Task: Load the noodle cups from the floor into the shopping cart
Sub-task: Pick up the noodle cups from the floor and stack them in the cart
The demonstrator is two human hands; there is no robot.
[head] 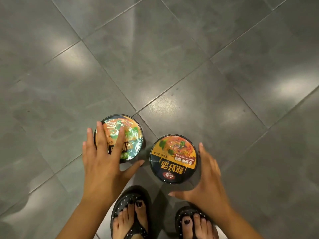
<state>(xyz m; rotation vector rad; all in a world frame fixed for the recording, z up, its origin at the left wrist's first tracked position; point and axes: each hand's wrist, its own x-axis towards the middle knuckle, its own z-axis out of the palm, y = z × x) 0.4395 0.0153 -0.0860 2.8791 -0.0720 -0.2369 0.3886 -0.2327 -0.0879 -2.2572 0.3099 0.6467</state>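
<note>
A grey tiled floor (172, 49) fills the whole picture, with bright spots of light shining on it.

The left hand (101, 161) is in the lower middle of the picture. It is open, with the fingers spread out straight over the lid of one noodle cup. Its thumb sticks out along the near side of that cup. I cannot tell if it is pressing down.

The right hand (207, 180) is lower and more to the right. It is open too. Its fingers reach up along the right side of the other cup, and its thumb points left, just under that cup. I cannot tell if it touches.

The first noodle cup (131, 135) stands upright on the floor, sealed in shiny wrap. The second noodle cup (173, 159) stands just beside it, to the lower right, apart from it.

At the bottom edge, two feet wear black sandals (120, 200) with tiny white dots.
</note>
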